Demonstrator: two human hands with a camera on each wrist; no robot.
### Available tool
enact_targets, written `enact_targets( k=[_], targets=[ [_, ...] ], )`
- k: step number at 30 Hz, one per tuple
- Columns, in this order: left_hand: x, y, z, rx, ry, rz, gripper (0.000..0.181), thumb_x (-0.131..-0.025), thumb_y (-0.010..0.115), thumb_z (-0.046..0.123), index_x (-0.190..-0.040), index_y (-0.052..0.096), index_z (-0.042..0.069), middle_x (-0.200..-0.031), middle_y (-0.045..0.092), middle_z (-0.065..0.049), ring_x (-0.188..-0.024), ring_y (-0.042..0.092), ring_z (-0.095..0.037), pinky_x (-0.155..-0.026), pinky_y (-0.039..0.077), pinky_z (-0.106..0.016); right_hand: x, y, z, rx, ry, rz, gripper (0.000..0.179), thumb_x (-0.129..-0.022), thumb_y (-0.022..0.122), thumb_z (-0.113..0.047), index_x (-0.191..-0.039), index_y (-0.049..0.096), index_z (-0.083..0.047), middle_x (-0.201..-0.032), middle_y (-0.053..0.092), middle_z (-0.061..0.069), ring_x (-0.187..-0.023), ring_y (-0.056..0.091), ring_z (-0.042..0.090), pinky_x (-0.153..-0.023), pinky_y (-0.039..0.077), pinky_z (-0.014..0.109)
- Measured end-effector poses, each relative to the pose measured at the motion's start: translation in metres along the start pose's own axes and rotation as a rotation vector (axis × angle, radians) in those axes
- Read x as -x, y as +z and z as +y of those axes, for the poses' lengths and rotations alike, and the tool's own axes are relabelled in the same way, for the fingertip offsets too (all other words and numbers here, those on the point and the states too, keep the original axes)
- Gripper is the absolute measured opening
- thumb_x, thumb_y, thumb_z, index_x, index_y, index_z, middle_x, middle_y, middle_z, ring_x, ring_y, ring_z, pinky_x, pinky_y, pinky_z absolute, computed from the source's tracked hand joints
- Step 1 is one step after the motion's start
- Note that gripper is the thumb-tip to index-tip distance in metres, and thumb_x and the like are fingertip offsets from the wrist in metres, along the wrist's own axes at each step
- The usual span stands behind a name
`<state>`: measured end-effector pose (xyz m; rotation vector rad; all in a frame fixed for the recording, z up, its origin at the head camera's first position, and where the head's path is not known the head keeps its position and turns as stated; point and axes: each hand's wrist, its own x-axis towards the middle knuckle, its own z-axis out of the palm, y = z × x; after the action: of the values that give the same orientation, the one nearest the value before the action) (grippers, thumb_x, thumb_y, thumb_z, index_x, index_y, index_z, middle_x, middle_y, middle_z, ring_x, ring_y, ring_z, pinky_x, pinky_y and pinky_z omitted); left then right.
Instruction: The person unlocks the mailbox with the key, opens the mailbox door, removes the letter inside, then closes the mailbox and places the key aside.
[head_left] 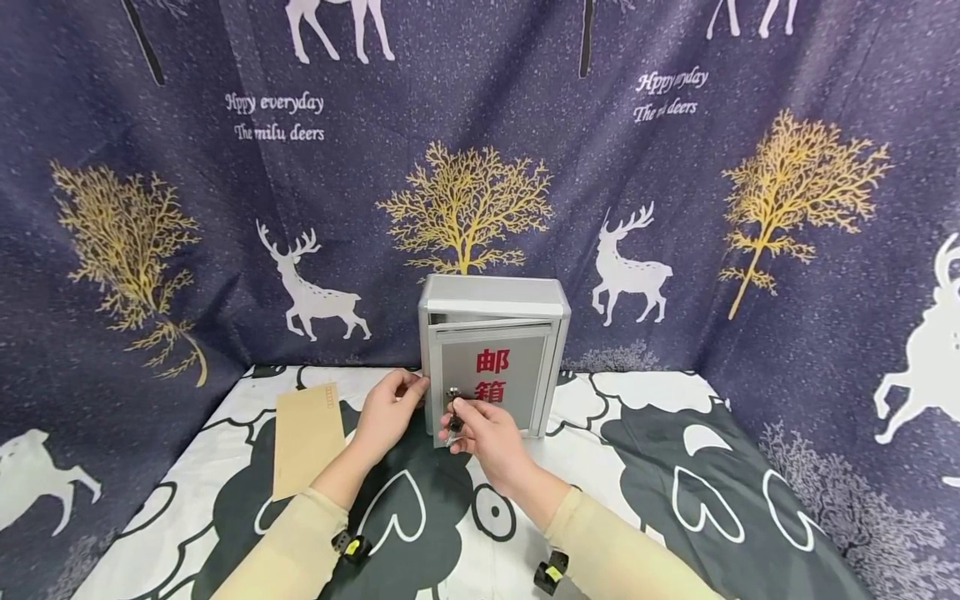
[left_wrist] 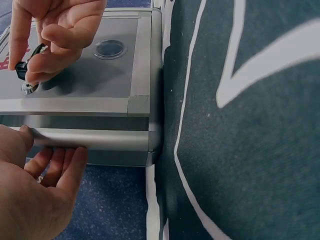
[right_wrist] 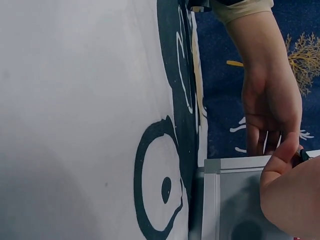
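A grey metal mailbox with red characters stands upright on the cloth. Its front door is slightly ajar, with a gap along the left side. My left hand grips the left edge of the box body, thumb in front and fingers behind in the left wrist view. With my right hand I pinch a black-headed key at the door's round lock. More metal hangs under the right fingers in the head view. The right wrist view shows the key mostly hidden by the right hand.
A brown envelope lies flat on the patterned cloth to the left of the box. Close behind the box hangs a dark blue curtain printed with deer and trees.
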<state>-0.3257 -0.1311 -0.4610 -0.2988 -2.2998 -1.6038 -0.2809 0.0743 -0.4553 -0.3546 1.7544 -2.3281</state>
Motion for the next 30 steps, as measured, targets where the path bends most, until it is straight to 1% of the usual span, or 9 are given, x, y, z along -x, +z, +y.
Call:
enact_targets(
  k=[4,6,11,14,20,27,30],
  targets=[
    [0.0,0.001,-0.001,0.017,-0.005,-0.01,0.021,-0.112,0.071,0.025,-0.108,0.075,0.004,-0.105,0.077,-0.01,-0.094,0.078,-0.024,-0.083,0.063,-0.025,-0.003,0.001,0.002,0.002,-0.016,0.028,0.038,-0.116,0.064,-0.028,-0.126,0.064,0.009,-0.102,0.074,0.006,-0.086,0.077,0.014,-0.07,0.059,0.025],
    [0.001,0.001,0.0,0.026,-0.013,-0.012,0.021,-0.112,0.072,0.024,-0.108,0.075,0.004,-0.106,0.077,-0.011,-0.096,0.079,-0.026,-0.084,0.064,-0.028,-0.005,0.002,0.003,0.006,-0.021,0.037,0.038,-0.116,0.065,-0.028,-0.127,0.065,0.009,-0.103,0.074,0.006,-0.086,0.077,0.014,-0.07,0.059,0.025],
    [0.002,-0.001,0.001,0.04,-0.027,-0.013,0.022,-0.112,0.072,0.024,-0.109,0.075,0.003,-0.109,0.076,-0.012,-0.098,0.078,-0.026,-0.087,0.066,-0.034,-0.009,0.004,0.004,0.028,-0.034,0.048,0.038,-0.115,0.066,-0.029,-0.127,0.066,0.007,-0.104,0.075,0.007,-0.087,0.077,0.014,-0.07,0.059,0.025],
    [0.002,-0.001,0.002,0.04,-0.021,-0.015,0.023,-0.112,0.072,0.025,-0.11,0.075,0.003,-0.109,0.076,-0.012,-0.099,0.078,-0.025,-0.088,0.067,-0.035,-0.012,0.004,0.005,0.031,-0.04,0.059,0.039,-0.115,0.065,-0.029,-0.127,0.066,0.008,-0.104,0.075,0.007,-0.087,0.077,0.014,-0.069,0.058,0.024],
    [0.002,-0.001,0.003,0.043,-0.018,-0.013,0.023,-0.112,0.072,0.025,-0.109,0.075,0.002,-0.11,0.076,-0.013,-0.098,0.078,-0.025,-0.088,0.067,-0.036,-0.014,0.005,0.006,0.022,-0.05,0.07,0.04,-0.115,0.066,-0.03,-0.128,0.066,0.009,-0.105,0.075,0.007,-0.086,0.077,0.013,-0.069,0.058,0.024],
    [0.002,0.0,0.002,0.035,0.0,0.008,0.022,-0.111,0.073,0.023,-0.107,0.075,0.001,-0.105,0.077,-0.013,-0.092,0.079,-0.022,-0.083,0.066,-0.029,-0.019,0.005,0.008,0.026,-0.051,0.084,0.039,-0.116,0.065,-0.03,-0.127,0.067,0.007,-0.106,0.075,0.008,-0.088,0.078,0.014,-0.07,0.059,0.025],
    [0.002,0.0,0.001,0.044,0.002,0.006,0.023,-0.111,0.073,0.024,-0.107,0.075,0.001,-0.105,0.077,-0.013,-0.093,0.079,-0.024,-0.084,0.066,-0.031,-0.02,0.005,0.008,0.019,-0.047,0.09,0.039,-0.115,0.066,-0.03,-0.126,0.067,0.007,-0.106,0.075,0.009,-0.088,0.077,0.014,-0.069,0.058,0.024]
  ],
)
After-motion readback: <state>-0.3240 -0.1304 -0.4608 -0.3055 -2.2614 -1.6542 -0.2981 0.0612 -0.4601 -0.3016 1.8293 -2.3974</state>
